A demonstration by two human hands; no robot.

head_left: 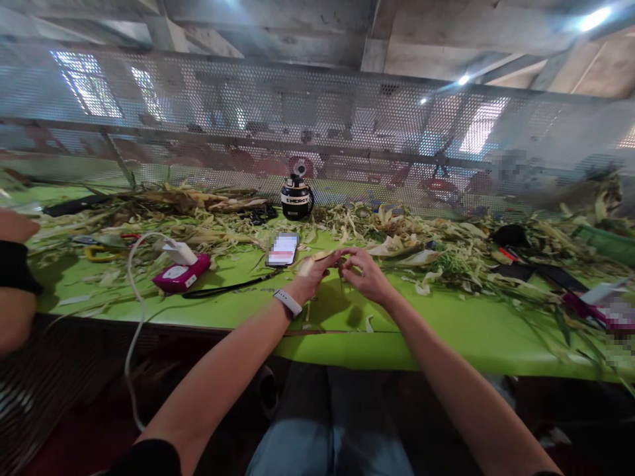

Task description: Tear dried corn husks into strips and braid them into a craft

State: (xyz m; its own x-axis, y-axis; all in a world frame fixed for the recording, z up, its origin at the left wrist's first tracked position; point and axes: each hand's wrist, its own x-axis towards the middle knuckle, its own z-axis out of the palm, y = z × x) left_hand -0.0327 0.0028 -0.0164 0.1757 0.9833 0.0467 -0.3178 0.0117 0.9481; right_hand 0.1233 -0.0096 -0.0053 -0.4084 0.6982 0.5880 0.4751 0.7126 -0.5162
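Apparently pinching a thin, pale tan strip of dry corn husk [325,254] in the left hand [311,276], above the glossy green tabletop [332,303] and just right of a dark-edged rectangular phone [282,250] with a lit screen. Slanting lengthwise along the left forefinger, with the far end pointing rightward and slightly away, toward the right hand [368,274]. Showing left fingers nearly straight and together, closed on the strip; showing right fingers bent and slightly apart, with tips close against the left fingertips. Cannot tell about right-hand contact with the husk, being too small and overlapped there.
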